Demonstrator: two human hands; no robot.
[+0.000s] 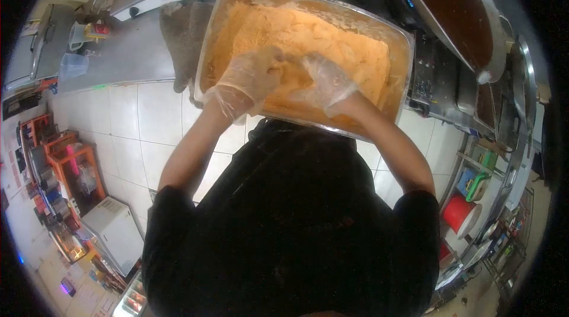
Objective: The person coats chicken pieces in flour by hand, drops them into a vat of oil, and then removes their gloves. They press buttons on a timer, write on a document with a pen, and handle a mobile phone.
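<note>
A large rectangular metal tray (405, 88) holds an orange, crumbly powder (332, 35). Over the powder's left part is my left hand (255, 72), in a clear plastic glove, its fingers curled round something coated in orange that I cannot make out. My right hand (329, 80), also gloved, is just to the right, low over the powder, with its fingertips blurred and partly hidden near the same coated stuff. The two hands are close together.
A grey cloth (182, 41) lies left of the tray on the steel counter (133, 50). Clear plastic cups (74, 65) stand farther left. At the upper right is a big pan of brown liquid (453, 5). Shelves with a red container (457, 215) are at the right.
</note>
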